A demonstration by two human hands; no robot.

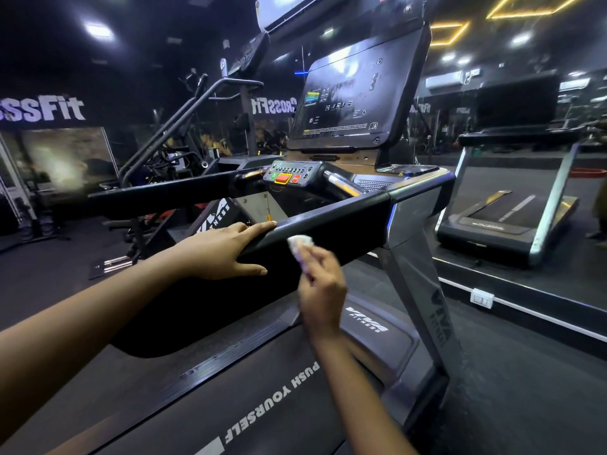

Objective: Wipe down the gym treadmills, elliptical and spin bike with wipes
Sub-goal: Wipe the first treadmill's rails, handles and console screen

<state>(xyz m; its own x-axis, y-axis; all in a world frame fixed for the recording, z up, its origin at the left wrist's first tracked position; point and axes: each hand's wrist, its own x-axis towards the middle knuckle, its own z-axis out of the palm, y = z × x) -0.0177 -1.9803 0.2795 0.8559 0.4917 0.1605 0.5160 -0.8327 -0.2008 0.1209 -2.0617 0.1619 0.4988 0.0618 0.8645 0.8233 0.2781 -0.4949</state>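
I stand on a black treadmill whose right handrail [345, 221] runs across the middle of the head view. My left hand [223, 251] grips the rail's near end, fingers over the top and thumb underneath. My right hand [320, 284] pinches a crumpled white wipe [299, 242] and holds it against the rail's side face, just right of my left hand. The control panel [290, 174] with a red button and the dark console screen [348, 100] sit beyond. The belt [262, 412] reads "PUSH YOURSELF".
The left handrail [157, 192] runs across at mid-left. The treadmill's grey upright [417, 284] slopes down at right. A mirror wall [525, 178] on the right reflects a treadmill, with a white socket [481, 298] at its base. Other gym machines [184, 126] stand at left.
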